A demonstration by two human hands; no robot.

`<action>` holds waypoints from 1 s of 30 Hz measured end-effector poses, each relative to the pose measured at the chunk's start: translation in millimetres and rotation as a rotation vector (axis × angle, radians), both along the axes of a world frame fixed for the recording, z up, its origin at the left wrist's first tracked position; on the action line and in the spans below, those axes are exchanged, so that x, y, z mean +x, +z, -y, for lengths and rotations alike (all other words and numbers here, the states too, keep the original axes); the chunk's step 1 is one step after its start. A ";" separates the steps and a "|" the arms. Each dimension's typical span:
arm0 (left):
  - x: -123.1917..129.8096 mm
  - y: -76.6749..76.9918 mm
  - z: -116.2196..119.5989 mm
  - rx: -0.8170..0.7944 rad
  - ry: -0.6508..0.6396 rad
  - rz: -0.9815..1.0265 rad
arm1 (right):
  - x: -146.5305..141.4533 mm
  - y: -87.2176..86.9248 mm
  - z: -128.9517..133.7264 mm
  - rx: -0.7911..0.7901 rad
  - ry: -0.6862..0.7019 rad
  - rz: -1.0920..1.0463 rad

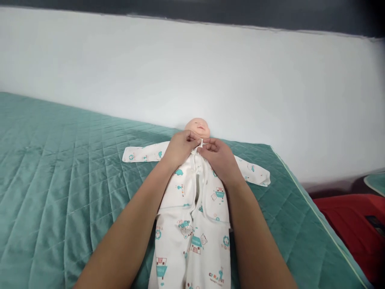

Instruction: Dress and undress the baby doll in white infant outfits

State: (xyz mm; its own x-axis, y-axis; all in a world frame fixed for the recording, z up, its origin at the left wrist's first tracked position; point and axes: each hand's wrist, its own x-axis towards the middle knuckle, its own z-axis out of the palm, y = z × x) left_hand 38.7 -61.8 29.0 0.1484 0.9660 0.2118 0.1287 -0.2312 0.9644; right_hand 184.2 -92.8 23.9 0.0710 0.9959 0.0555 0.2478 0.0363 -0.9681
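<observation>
A baby doll (197, 125) lies on its back, its head close to the wall. It wears a white printed baby jacket (183, 188) with both sleeves spread out sideways. White printed trousers (207, 253) of the same pattern cover its lower part. At the neck, my left hand (182, 147) pinches one side of the jacket's collar between thumb and fingers. My right hand (219, 157) pinches the other side, its fingertips almost meeting those of the left. Below the hands the front edges part in a narrow gap. Any fastener at the collar is hidden by my fingers.
A green quilted cover (75, 192) lies under the doll. Behind it rises a white wall (150, 76) with a dark band along the top. Past the bed's right edge is a red object (345, 224) with a dark label, and a green rounded thing (375, 182) beyond it.
</observation>
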 end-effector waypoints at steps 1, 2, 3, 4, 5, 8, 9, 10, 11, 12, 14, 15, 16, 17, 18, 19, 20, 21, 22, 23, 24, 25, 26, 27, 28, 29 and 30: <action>0.6 1.1 1.0 0.006 0.006 -0.023 | -0.1 0.7 0.5 -0.002 0.007 0.005; 1.3 2.4 2.2 0.005 0.013 -0.048 | -0.1 1.0 0.7 0.002 0.014 0.013; 2.2 3.7 3.5 0.000 0.021 -0.071 | -0.1 1.1 0.9 0.011 0.018 0.024; 3.0 5.1 4.8 -0.009 0.031 -0.091 | -0.1 1.0 0.9 0.019 0.019 0.036; 3.7 6.2 5.9 -0.018 0.041 -0.108 | -0.1 0.7 0.8 0.025 0.017 0.047; 4.6 7.5 7.3 -0.035 0.063 -0.133 | 0.2 -0.3 0.1 0.029 0.005 0.053; 4.4 6.9 6.9 -0.037 0.062 -0.134 | 0.3 -0.6 -0.1 0.027 0.005 0.047; 4.1 5.9 6.0 -0.035 0.058 -0.129 | 0.4 -0.9 -0.4 0.027 0.005 0.040; 3.6 4.4 4.8 -0.028 0.050 -0.118 | 0.5 -1.0 -0.7 0.029 0.003 0.033; 3.0 2.6 3.4 -0.019 0.037 -0.102 | 0.6 -1.2 -1.0 0.032 0.002 0.027; 2.0 -1.0 0.5 -0.001 0.008 -0.055 | 0.8 -1.6 -1.6 0.038 -0.002 0.023; 1.6 -2.4 -0.6 0.000 -0.005 -0.033 | 0.8 -1.9 -1.9 0.041 -0.003 0.023; 1.3 -3.3 -1.3 -0.005 -0.015 -0.016 | 0.9 -2.5 -2.3 0.044 -0.004 0.021; 1.1 -3.7 -1.5 -0.011 -0.020 -0.007 | 1.1 -3.2 -2.7 0.047 -0.003 0.018; 1.0 -3.4 -1.3 -0.017 -0.018 -0.009 | 1.2 -4.0 -3.0 0.049 -0.003 0.013; 0.9 -2.6 -0.7 -0.021 -0.011 -0.022 | 1.5 -5.0 -3.3 0.053 -0.004 0.006; 0.8 -1.4 0.1 -0.020 -0.004 -0.044 | 1.8 -5.8 -3.4 0.058 -0.004 0.002; 0.5 -0.2 1.1 -0.016 0.004 -0.071 | 2.0 -6.6 -3.4 0.064 -0.006 -0.001; 0.1 1.0 2.1 -0.009 0.006 -0.103 | 2.3 -7.1 -3.3 0.068 -0.007 -0.002; -0.5 1.9 2.8 0.005 0.004 -0.136 | 2.5 -7.4 -3.2 0.072 -0.008 -0.002; -1.1 2.4 3.3 0.030 -0.002 -0.165 | 2.7 -7.5 -3.0 0.076 -0.009 0.000; -1.8 2.3 3.3 0.063 -0.010 -0.193 | 2.8 -7.4 -2.9 0.078 -0.009 0.001; -2.4 1.5 2.9 0.101 -0.017 -0.221 | 2.8 -7.1 -2.9 0.079 -0.010 0.000; -2.8 0.2 2.1 0.143 -0.026 -0.249 | 2.8 -6.7 -3.0 0.082 -0.015 -0.002; -3.1 -1.5 0.9 0.186 -0.032 -0.274 | 2.6 -6.4 -3.1 0.089 -0.023 -0.004; -3.2 -3.5 -0.4 0.219 -0.030 -0.296 | 2.4 -6.2 -3.2 0.104 -0.034 -0.001; -3.0 -5.5 -1.9 0.240 -0.024 -0.316 | 2.1 -6.1 -3.3 0.127 -0.046 0.009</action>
